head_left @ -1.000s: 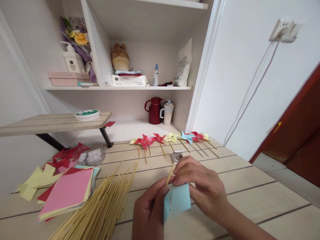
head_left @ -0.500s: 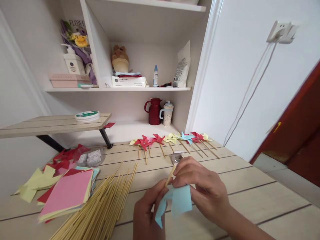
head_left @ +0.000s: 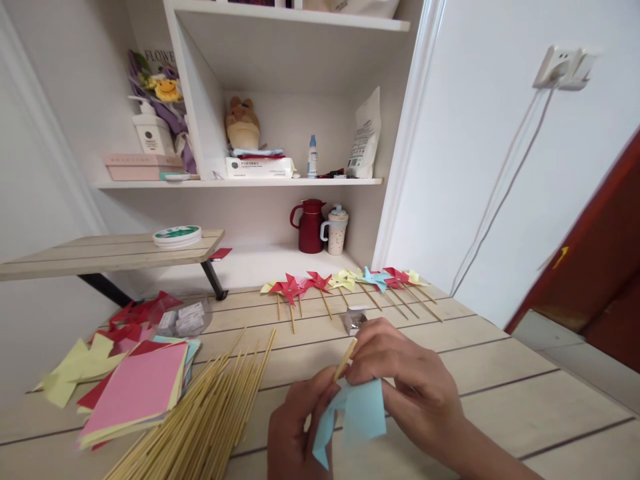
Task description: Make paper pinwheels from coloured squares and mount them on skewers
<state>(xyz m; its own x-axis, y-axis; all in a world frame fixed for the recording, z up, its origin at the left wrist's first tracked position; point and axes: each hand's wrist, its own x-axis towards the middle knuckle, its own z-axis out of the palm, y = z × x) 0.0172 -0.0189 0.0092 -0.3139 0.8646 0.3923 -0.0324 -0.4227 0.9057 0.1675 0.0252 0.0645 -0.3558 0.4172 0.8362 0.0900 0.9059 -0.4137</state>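
Note:
Low in the view, my left hand [head_left: 295, 427] pinches a thin wooden stick [head_left: 345, 359] together with a light blue paper square [head_left: 357, 413] that is partly folded. My right hand [head_left: 407, 380] presses its fingertips on the top of the blue paper where it meets the stick. The stick's tip pokes up between both hands. The lower part of the stick is hidden behind the paper and my fingers.
A heap of wooden sticks [head_left: 200, 413] and a stack of coloured paper [head_left: 135, 390] lie left on the wooden table [head_left: 525, 393]. Finished pinwheels [head_left: 345, 283] line the far edge, a small metal box [head_left: 354, 320] before them. Shelves hold a red jug [head_left: 310, 225].
A corner of the blue paper has swung down and leftward below my left hand. Both hands stayed in place on the paper and stick; the view tilted slightly.

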